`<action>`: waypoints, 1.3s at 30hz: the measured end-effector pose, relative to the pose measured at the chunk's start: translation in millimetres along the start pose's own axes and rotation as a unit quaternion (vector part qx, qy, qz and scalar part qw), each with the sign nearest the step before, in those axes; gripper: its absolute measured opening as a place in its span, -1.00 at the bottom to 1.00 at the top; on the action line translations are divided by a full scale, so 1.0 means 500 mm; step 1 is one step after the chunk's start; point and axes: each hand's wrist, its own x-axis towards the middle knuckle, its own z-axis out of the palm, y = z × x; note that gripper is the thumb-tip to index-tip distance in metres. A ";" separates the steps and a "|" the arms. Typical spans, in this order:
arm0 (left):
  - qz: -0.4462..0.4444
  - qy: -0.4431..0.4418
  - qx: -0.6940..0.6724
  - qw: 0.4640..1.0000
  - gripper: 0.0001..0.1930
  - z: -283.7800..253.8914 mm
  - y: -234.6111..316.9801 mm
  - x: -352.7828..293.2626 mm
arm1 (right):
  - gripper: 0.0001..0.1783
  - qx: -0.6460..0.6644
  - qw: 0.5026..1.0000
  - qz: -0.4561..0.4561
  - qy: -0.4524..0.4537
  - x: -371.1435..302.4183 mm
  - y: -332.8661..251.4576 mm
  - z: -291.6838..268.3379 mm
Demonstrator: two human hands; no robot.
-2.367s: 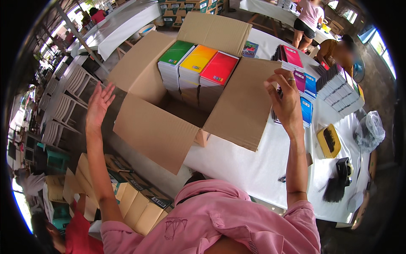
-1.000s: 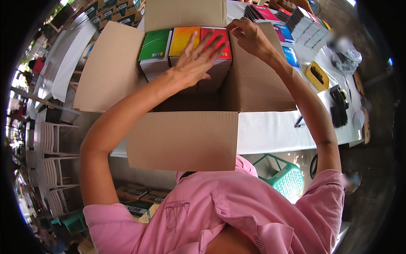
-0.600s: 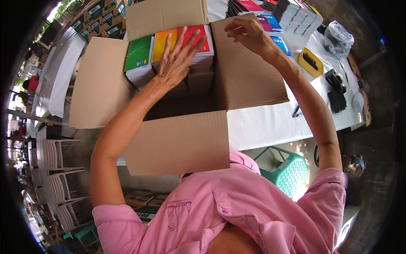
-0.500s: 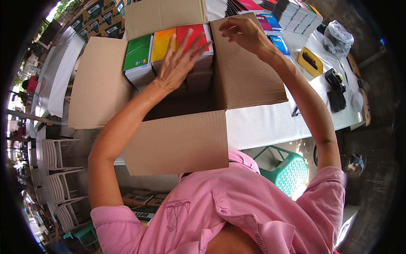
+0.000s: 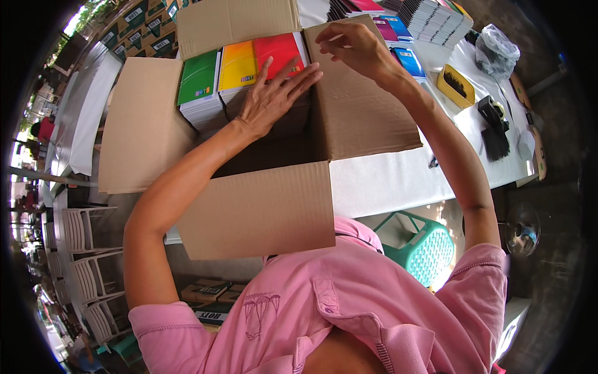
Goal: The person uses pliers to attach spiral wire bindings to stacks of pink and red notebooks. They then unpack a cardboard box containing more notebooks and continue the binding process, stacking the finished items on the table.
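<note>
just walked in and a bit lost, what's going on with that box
A person's left hand is spread over the near edge of the red notebooks; contact is hard to tell. They share an open cardboard box with yellow notebooks and green notebooks. The right hand, loosely curled, is over the right flap.

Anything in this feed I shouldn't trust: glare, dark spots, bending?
Head view: fisheye bending and a black surround at the rim, with blown-out light at far left; head view: deep shadow inside the open carton, hiding its bottom; head view: bright glare beside the green stool; head view: left hand, right hand and notebook covers look reasonably sharp.
</note>
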 end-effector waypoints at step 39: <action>0.019 0.001 0.102 0.995 -0.17 -0.013 0.012 0.001 | -0.80 -0.062 0.998 -0.027 0.017 -0.026 -0.015 0.009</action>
